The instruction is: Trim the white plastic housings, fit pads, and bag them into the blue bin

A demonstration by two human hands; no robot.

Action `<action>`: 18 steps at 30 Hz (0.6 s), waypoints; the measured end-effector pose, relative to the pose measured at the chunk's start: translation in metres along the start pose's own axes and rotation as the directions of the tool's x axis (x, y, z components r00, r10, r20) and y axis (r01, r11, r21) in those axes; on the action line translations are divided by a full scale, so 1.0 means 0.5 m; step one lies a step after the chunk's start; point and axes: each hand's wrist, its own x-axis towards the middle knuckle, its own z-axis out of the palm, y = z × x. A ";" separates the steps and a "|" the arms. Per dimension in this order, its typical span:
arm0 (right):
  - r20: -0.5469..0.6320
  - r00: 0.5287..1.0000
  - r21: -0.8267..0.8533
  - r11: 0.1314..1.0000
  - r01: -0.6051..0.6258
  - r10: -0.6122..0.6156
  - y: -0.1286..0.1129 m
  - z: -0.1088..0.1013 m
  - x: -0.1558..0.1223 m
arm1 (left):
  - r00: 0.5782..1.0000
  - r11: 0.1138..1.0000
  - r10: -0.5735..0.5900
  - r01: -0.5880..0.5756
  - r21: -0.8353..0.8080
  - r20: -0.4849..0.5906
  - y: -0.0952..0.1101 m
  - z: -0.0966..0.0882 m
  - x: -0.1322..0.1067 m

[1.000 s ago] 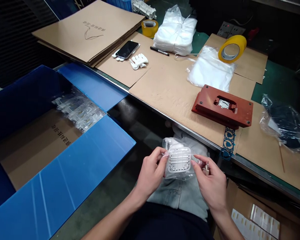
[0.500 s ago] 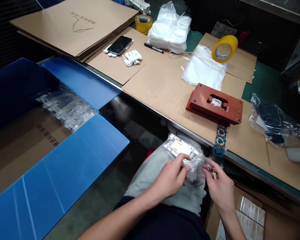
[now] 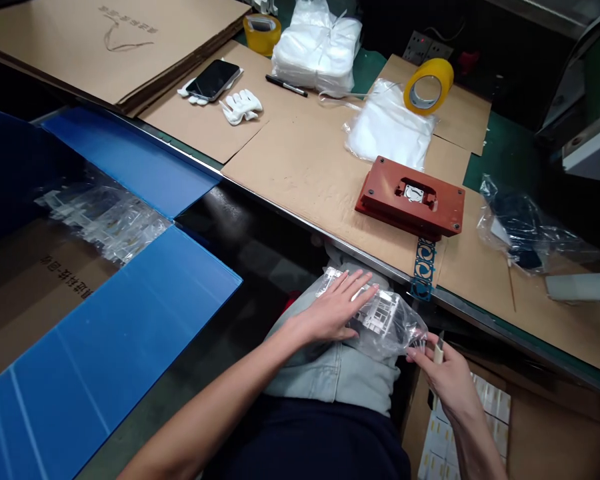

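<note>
A clear plastic bag [image 3: 397,331] with a silvery-white frame-like part [image 3: 383,312] in it lies across my lap, below the table edge. My left hand [image 3: 333,310] rests flat on top of the bag, fingers stretched out, covering part of what is inside. At the bag's right end, my right hand [image 3: 447,373] pinches the gathered plastic between thumb and fingers. Held in that same hand is a small knife [image 3: 439,350] with a pale handle, its blade pointing up.
A red-brown fixture block [image 3: 410,197] sits on the cardboard-covered table, with a blue patterned strip [image 3: 423,270] overhanging the edge. Behind are tape [image 3: 445,87] and white bags [image 3: 390,127]. On the left stands a blue box [image 3: 145,347] with bagged parts [image 3: 113,223]; a lower-right carton holds white parts [image 3: 495,400].
My left hand has gone from pinching the bag to lying flat on it. The bag's end is stretched out to the right. The view has shifted, so the table things appear further left.
</note>
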 end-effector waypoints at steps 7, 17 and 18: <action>-0.002 0.999 0.013 0.999 -0.033 0.033 0.015 -0.044 0.000 | 0.995 0.976 0.001 -0.022 0.217 0.095 -0.034 0.018 0.062; -0.250 0.965 0.104 0.993 -0.058 0.083 0.017 -0.100 -0.009 | 0.990 0.914 -0.094 0.043 0.404 0.109 0.052 -0.051 0.005; -0.244 0.967 -0.001 0.997 -0.073 0.071 0.025 -0.101 -0.006 | 0.988 0.913 -0.119 0.072 0.401 0.093 0.074 -0.078 -0.021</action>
